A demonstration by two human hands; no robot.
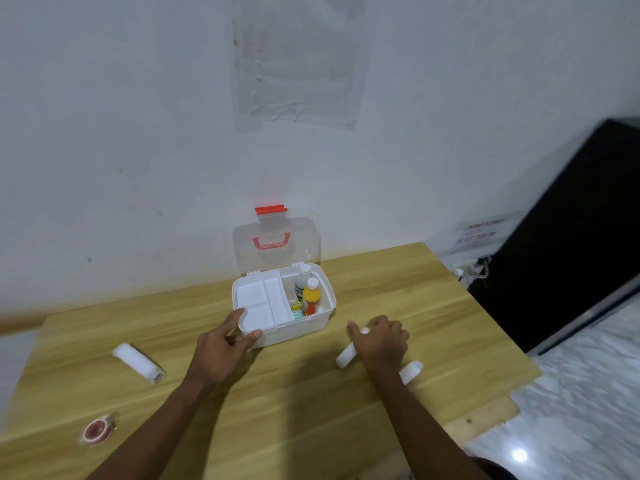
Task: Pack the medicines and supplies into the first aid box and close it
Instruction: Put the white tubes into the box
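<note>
**Box steadied while a roll is picked up**

The worktop carries the box at its far middle, lid propped open against the wall so both hands stay free. Bottles are already stood in its right compartment; the tray on the left lies bare. The left hand is clamped on the near-left corner, apparently for steadying. The right hand is closed over a white roll. Other rolls and a tape are left unpacked.

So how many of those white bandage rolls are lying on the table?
3. One bandage roll lies far left; one is under the right hand; one pokes out beside that wrist. Others may be hidden in the box.
</note>
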